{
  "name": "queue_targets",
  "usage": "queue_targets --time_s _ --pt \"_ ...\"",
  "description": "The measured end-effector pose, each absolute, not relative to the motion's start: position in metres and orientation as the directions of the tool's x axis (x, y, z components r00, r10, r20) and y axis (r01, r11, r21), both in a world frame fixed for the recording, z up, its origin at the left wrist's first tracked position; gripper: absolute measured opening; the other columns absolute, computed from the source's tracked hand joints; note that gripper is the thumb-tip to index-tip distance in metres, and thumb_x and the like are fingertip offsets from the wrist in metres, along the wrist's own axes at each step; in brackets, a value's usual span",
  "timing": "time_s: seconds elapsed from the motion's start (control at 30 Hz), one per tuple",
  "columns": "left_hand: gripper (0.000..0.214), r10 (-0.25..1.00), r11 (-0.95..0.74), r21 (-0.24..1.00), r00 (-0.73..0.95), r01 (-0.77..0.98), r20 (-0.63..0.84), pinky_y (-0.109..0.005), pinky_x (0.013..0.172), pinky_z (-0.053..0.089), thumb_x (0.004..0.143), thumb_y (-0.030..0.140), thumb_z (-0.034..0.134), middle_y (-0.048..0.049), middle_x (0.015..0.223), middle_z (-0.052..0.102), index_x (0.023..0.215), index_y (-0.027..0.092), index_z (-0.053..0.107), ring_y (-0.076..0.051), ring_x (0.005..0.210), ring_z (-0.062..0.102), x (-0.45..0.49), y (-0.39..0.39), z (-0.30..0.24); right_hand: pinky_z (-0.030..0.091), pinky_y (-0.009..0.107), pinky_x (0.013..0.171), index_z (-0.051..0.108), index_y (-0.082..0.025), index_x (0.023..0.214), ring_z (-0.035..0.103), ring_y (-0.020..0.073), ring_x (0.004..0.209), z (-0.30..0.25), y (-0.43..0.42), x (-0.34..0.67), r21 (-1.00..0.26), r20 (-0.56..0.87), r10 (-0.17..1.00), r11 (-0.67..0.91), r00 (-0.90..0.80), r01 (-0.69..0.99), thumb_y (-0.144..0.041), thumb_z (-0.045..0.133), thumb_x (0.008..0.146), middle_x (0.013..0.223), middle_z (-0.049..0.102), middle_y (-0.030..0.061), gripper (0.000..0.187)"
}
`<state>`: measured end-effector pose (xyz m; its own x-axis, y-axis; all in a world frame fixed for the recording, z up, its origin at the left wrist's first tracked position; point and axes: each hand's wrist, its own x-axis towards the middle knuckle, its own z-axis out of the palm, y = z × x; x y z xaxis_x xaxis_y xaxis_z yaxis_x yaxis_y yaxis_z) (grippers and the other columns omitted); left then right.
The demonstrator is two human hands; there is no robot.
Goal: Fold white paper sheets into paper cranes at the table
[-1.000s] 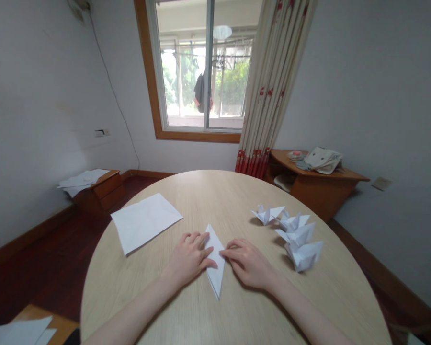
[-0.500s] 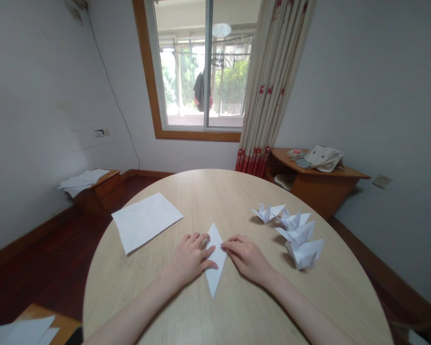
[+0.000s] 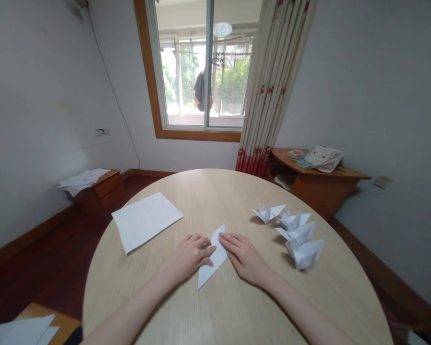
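A narrow, diamond-shaped piece of folded white paper (image 3: 219, 255) lies on the table between both hands, its top point leaning right and its lower point toward the left. My left hand (image 3: 191, 257) rests on its left side, with thumb and fingers spread over the surface. Flat along the right edge lie the stretched fingers of my right hand (image 3: 246, 258), covering part of that side. Neither hand lifts the paper.
Several folded paper cranes (image 3: 304, 254) stand at the table's right. A white paper sheet (image 3: 147, 221) lies at the left on the round wooden table (image 3: 208, 187). More paper (image 3: 21, 331) lies on a low surface at lower left. Behind are a window and a curtain (image 3: 269, 96).
The folded paper has turned clockwise, its top point moving right and its lower point left. My right hand's fingers have moved up and flatter along its edge.
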<state>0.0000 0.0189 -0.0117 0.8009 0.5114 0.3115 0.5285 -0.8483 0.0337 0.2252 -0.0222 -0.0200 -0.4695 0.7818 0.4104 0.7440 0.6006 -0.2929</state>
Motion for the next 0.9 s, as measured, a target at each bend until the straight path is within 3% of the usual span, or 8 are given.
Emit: queue_targets --time_s 0.3,0.57,0.73,0.9 --pt "0.022 0.485 -0.871 0.267 0.809 0.412 0.333 -0.029 0.086 0.049 0.095 0.026 0.053 -0.0058 0.117 0.067 0.111 0.024 0.068 -0.019 0.104 0.062 -0.002 0.026 -0.024 0.033 0.049 0.109 0.048 -0.021 0.137 0.04 0.0234 0.134 -0.016 -0.023 0.224 -0.275 0.26 0.785 0.618 -0.562 0.736 -0.01 0.04 0.09 0.144 0.046 0.0072 0.049" --pt "0.029 0.446 -0.891 0.257 0.827 0.375 0.341 -0.03 0.089 0.049 0.096 0.012 0.045 -0.0051 0.118 0.067 0.112 0.022 0.067 -0.018 0.103 0.061 -0.002 0.023 -0.016 0.038 0.049 0.106 0.054 -0.021 0.132 0.046 0.0234 0.13 -0.01 -0.027 0.222 -0.343 0.3 0.779 0.627 -0.55 0.7 -0.01 0.043 0.089 0.137 0.054 0.0089 0.046" --pt "0.039 0.447 -0.883 0.307 0.835 0.354 0.322 -0.028 0.088 0.049 0.088 0.0 0.045 -0.0034 0.118 0.067 0.113 0.022 0.067 -0.017 0.102 0.061 -0.004 0.023 -0.016 0.039 0.048 0.105 0.061 -0.023 0.126 0.057 0.0239 0.119 -0.003 -0.03 0.221 -0.346 0.33 0.755 0.656 -0.567 0.671 -0.015 0.051 0.086 0.127 0.063 0.0083 0.042" --pt "0.042 0.495 -0.848 0.372 0.815 0.377 0.303 -0.029 0.09 0.049 0.083 -0.003 0.045 -0.0043 0.115 0.069 0.108 0.021 0.069 -0.018 0.104 0.061 -0.003 0.02 -0.014 0.041 0.047 0.102 0.063 -0.022 0.122 0.057 0.0258 0.117 -0.002 -0.03 0.224 -0.345 0.305 0.753 0.658 -0.582 0.669 -0.02 0.06 0.084 0.127 0.063 0.0092 0.039"
